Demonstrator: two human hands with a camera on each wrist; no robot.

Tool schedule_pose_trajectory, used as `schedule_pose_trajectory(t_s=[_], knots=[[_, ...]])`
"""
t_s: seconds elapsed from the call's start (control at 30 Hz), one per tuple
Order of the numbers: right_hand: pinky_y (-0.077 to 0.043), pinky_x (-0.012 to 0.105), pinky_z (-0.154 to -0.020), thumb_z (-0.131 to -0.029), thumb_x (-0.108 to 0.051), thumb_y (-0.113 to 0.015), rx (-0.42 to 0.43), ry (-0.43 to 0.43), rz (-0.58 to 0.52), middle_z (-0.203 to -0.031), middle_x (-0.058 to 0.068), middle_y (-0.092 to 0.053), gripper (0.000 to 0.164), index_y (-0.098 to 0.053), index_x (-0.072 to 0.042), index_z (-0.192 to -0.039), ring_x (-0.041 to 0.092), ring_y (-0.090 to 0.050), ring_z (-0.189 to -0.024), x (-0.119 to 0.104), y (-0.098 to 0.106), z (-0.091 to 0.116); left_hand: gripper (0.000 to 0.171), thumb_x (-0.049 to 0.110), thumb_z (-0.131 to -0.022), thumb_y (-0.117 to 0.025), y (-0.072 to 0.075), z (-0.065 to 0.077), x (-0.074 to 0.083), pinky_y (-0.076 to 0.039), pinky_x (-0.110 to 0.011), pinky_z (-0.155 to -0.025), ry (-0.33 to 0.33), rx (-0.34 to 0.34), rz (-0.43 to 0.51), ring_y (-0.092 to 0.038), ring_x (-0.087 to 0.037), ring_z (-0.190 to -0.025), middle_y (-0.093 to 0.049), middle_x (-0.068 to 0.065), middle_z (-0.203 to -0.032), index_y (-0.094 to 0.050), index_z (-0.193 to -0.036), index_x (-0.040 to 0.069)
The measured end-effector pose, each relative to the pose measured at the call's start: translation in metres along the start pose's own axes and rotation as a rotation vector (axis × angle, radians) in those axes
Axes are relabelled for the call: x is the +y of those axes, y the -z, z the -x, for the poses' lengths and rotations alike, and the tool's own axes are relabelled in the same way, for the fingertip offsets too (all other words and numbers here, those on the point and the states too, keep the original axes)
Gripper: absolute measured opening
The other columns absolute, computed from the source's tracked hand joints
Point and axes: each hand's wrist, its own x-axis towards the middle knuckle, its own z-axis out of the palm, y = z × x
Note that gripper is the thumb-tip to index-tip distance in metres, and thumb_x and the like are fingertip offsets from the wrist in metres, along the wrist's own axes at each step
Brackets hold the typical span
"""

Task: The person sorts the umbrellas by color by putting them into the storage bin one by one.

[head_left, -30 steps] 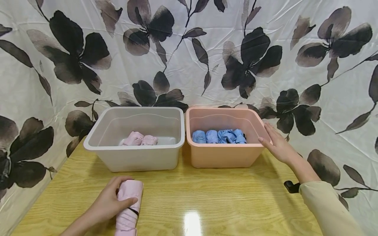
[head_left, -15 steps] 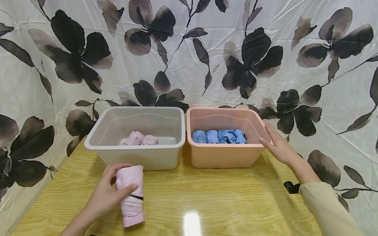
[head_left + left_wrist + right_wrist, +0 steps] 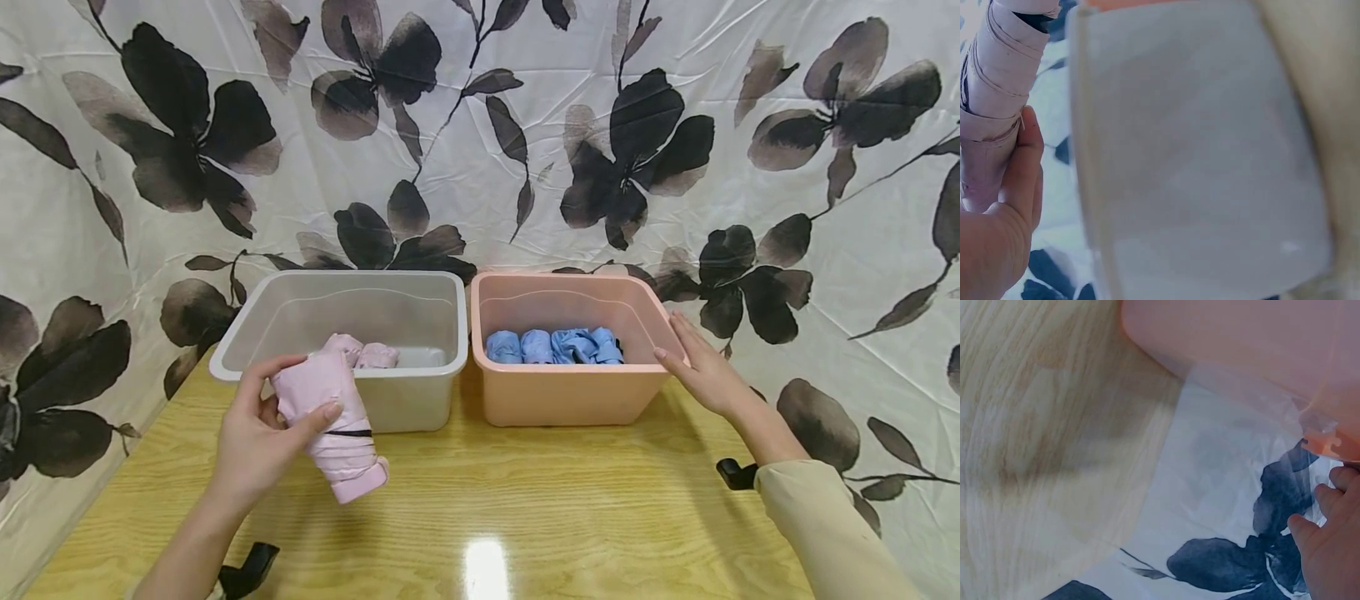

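Note:
My left hand (image 3: 251,433) holds a folded pink umbrella (image 3: 326,396) with thumb and fingers around its upper part. The umbrella tilts above the table, overlapping the front rim of the grey bin (image 3: 405,396) in the head view. A black band crosses it, and its handle end points down to the right. The left wrist view shows its wrapped pink cloth (image 3: 1007,56) close beside the bin's wall. Two rolled pink bundles (image 3: 377,356) lie inside the grey bin, one partly hidden. My right hand (image 3: 705,371) rests with extended fingers on the right rim of the peach bin (image 3: 570,396).
Several rolled blue bundles (image 3: 536,346) lie in a row inside the peach bin. Both bins stand side by side on the wooden table (image 3: 585,508), in front of a floral cloth (image 3: 525,125). A black strap piece (image 3: 251,571) shows at my left wrist.
My left hand has lifted the pink umbrella from the table's front and carried it forward to the grey bin's front rim, tilting it. The right hand has stayed on the peach bin.

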Motion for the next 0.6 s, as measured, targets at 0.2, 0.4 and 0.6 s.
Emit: schedule_pose_trajectory(t_s=[0.2, 0.4, 0.6], knots=[[-0.016, 0.078, -0.116, -0.109, -0.049, -0.044, -0.009, -0.017, 0.004, -0.174, 0.021, -0.001, 0.083, -0.001, -0.009, -0.168, 0.052, -0.009, -0.156, -0.001, -0.001, 0.000, 0.069, -0.020, -0.080, -0.077, -0.009, -0.030, 0.020, -0.058, -0.016, -0.067, -0.035, 0.041, 0.118, -0.065, -0.010, -0.087, -0.056, -0.008, -0.119, -0.054, -0.137, 0.011], [-0.016, 0.077, -0.116, -0.109, -0.049, -0.044, -0.004, -0.006, -0.009, -0.174, 0.021, -0.001, 0.083, -0.001, -0.008, -0.168, 0.051, -0.008, -0.156, 0.000, -0.001, -0.001, 0.069, -0.015, -0.083, -0.078, -0.026, -0.064, 0.028, -0.058, -0.016, -0.079, -0.058, 0.148, 0.167, -0.060, -0.020, -0.104, -0.050, -0.005, -0.128, -0.047, -0.139, 0.010], [-0.016, 0.076, -0.117, -0.109, -0.047, -0.045, 0.004, 0.006, -0.009, -0.173, 0.023, -0.003, 0.082, -0.003, -0.006, -0.167, 0.050, -0.008, -0.157, 0.001, -0.001, -0.002, 0.067, -0.002, -0.086, -0.081, -0.043, -0.094, 0.021, -0.053, -0.016, -0.079, -0.031, 0.239, 0.080, -0.056, -0.015, -0.104, -0.047, 0.002, -0.126, -0.042, -0.140, 0.011]])
